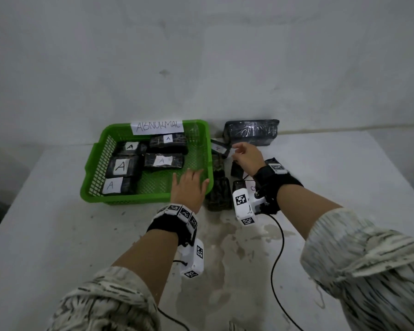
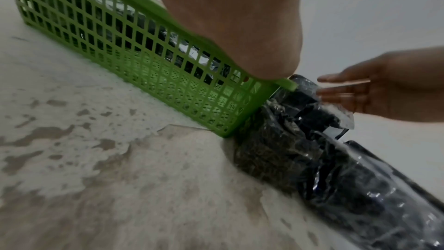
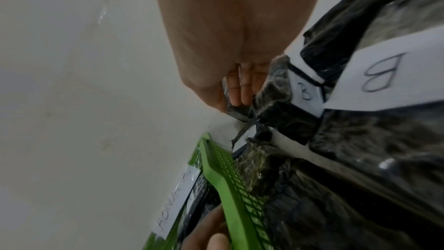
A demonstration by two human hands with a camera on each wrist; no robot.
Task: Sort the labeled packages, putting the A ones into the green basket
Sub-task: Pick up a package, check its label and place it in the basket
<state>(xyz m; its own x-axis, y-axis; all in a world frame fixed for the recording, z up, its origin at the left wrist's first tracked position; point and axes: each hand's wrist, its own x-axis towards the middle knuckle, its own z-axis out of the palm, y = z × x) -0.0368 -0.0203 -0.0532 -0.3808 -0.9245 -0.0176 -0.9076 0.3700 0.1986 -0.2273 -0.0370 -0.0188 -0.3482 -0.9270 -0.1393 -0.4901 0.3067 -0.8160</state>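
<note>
The green basket (image 1: 202,149), tagged ABNORMAL, holds several dark wrapped packages marked A (image 1: 161,161). My left hand (image 1: 191,180) lies spread over its near right corner, fingers straight; the left wrist view shows the palm (image 2: 228,26) on the basket's rim (image 2: 153,9). My right hand (image 1: 239,151) reaches among the dark packages right of the basket, and its straight fingers (image 2: 336,92) touch the wrap of a small package (image 1: 219,148) whose label I cannot read. Two packages there are marked B (image 3: 305,92) (image 3: 382,75).
A large black package (image 1: 251,132) stands against the wall behind the pile. More dark packages (image 1: 218,189) lie tight against the basket's right side. The white table (image 1: 58,223) is stained in front, and cables (image 1: 275,259) trail from my wrists.
</note>
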